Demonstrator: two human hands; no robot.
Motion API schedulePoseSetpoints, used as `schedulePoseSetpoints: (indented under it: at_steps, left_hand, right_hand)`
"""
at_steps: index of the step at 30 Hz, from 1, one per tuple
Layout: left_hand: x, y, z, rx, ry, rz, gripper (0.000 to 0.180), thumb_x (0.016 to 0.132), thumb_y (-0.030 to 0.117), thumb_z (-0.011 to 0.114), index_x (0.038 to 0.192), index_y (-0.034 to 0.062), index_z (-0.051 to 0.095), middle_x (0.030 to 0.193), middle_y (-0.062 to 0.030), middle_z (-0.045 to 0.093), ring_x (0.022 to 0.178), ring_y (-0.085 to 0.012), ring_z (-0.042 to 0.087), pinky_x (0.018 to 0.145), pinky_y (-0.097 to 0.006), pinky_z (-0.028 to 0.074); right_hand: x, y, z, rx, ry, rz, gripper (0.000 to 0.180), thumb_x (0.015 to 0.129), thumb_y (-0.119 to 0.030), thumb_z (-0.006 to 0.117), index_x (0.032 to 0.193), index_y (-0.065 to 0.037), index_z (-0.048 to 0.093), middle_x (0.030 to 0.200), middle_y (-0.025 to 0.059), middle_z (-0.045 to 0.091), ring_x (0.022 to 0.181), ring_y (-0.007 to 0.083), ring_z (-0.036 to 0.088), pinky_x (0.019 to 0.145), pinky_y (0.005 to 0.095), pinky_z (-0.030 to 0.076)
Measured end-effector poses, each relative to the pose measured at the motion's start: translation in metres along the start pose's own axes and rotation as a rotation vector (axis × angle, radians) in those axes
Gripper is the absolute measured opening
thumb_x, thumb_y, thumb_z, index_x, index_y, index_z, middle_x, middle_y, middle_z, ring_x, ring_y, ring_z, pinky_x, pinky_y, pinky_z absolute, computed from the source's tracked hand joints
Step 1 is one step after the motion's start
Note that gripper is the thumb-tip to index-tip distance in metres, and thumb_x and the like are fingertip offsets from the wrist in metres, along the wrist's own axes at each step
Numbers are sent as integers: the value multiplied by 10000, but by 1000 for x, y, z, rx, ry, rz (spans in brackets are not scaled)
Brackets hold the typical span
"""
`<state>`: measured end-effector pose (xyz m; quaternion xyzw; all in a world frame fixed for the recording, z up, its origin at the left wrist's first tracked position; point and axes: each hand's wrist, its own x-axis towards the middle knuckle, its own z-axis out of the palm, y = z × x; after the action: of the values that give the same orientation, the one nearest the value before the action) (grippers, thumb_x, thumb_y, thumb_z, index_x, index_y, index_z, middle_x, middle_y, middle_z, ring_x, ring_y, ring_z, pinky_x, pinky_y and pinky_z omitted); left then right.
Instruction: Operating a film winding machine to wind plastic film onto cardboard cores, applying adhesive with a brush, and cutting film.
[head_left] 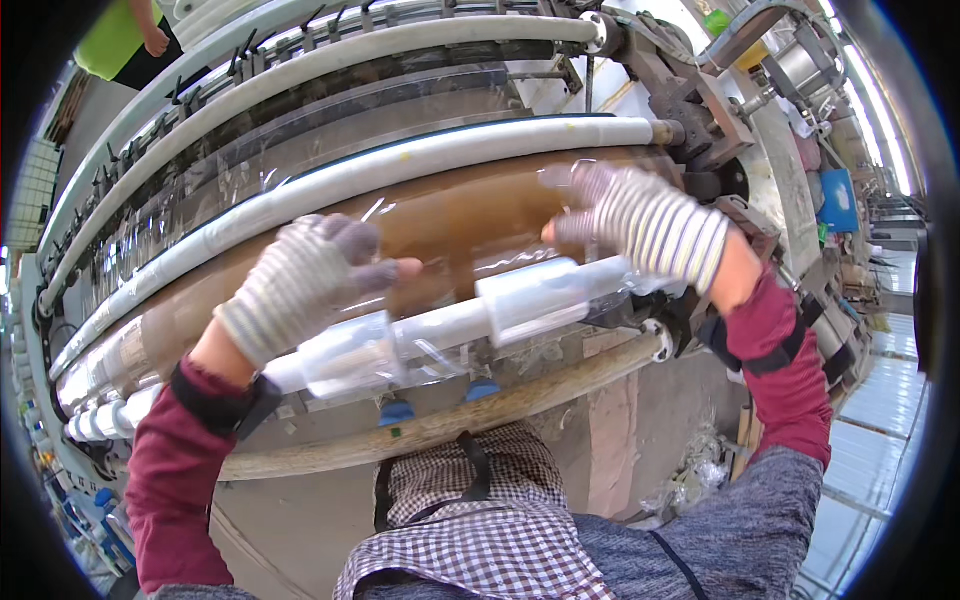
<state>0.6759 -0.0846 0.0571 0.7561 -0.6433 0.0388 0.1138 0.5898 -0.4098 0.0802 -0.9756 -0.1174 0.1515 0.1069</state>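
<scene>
Hovering above the brown roll [430, 228], the left hand [318, 268] has its fingers curled and its thumb pointing out to the right; motion blurs them, and I cannot tell whether they pinch any film. The right hand [645, 222] holds its thumb apart from its fingers, a gap showing between, near the right end of the same roll. Both wear striped gloves that leave the thumb tips bare.

Just on the near side of the roll runs a white bar [440, 327], bearing two wide wraps of clear film: the left wrap [350, 355] below the left hand, the right wrap [535, 300] toward the bar's right end. These two are already on the bar; loose film [438, 358] between them looks uneven, not yet lying smooth, so I judge things only partway along.

Nearest the body, a mottled pole [545, 398] follows the near edge of the machine [705, 130], with two blue pieces [397, 412] just behind it. Beyond the brown roll lies a white roller [400, 163]. Past the far left corner stands a co-worker [118, 40] in bright green.
</scene>
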Motion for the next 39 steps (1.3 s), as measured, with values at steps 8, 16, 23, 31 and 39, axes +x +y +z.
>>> schedulePoseSetpoints:
  at_steps: [8, 16, 23, 31, 39]
  left_hand:
    - [64, -50, 27, -749, 272, -201, 136, 722, 103, 698, 838, 77, 632, 748, -71, 607, 715, -248, 626, 626, -342, 509]
    - [10, -179, 30, -455, 493, -1259, 347, 845, 30, 633, 1178, 7, 539, 938, -61, 628, 823, -133, 598, 726, -272, 512]
    - [96, -38, 59, 77, -150, -346, 618, 843, 325, 603, 1376, 127, 361, 1257, -182, 486, 1198, -375, 446, 981, -462, 396]
    - [147, -78, 56, -495, -569, -892, 530, 953, 494, 355, 1117, 59, 610, 1076, -218, 616, 958, -390, 600, 844, -444, 454]
    - [23, -131, 24, -227, -319, -640, 529, 952, 529, 328, 1109, 114, 617, 1164, -208, 593, 1084, -378, 548, 975, -431, 379]
  right_hand:
    - [33, 90, -55, 1027, -107, -67, 129, 819, -142, 680, 896, -43, 649, 909, 36, 642, 848, 132, 612, 773, 297, 511]
    - [115, 142, -53, 544, 791, 25, 291, 893, -187, 586, 1107, 10, 600, 1006, 91, 624, 860, 172, 600, 746, 268, 485]
    - [77, 80, 26, -79, 413, -313, 329, 871, -274, 572, 1110, -47, 574, 1010, 176, 608, 975, 327, 577, 857, 429, 464]
    - [142, 88, 18, 179, -146, -194, 539, 951, -493, 321, 884, -49, 621, 812, 216, 634, 825, 410, 598, 778, 470, 448]
    - [151, 109, 22, 404, 8, -146, 459, 929, -465, 445, 899, -26, 574, 878, 219, 571, 851, 400, 541, 794, 447, 432]
